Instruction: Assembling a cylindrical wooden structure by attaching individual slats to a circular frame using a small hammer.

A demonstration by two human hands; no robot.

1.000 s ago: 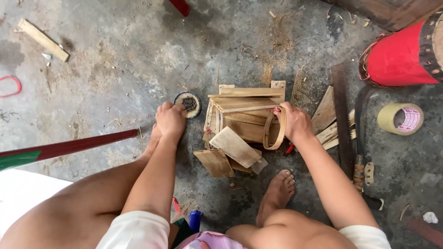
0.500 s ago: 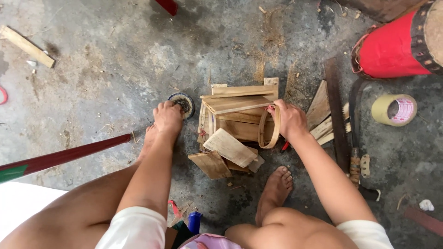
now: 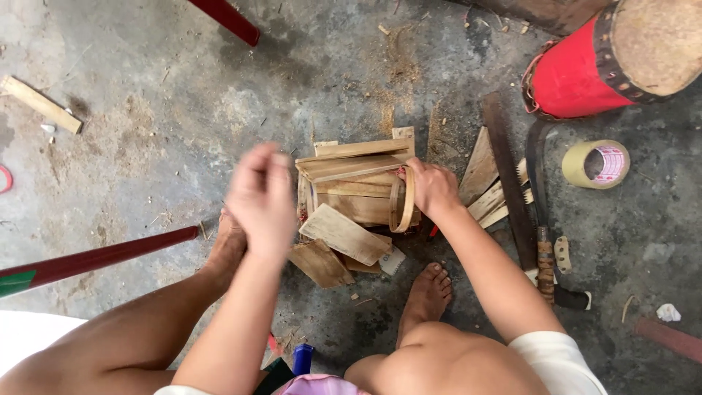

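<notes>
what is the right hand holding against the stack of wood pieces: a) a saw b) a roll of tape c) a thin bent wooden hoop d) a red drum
c: the right hand grips a thin bent wooden hoop standing on edge against the stack of wood pieces, while the roll of tape lies apart on the floor.

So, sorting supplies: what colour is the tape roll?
The tape roll is pale yellow with a pinkish-white core, seen in the head view.
</notes>
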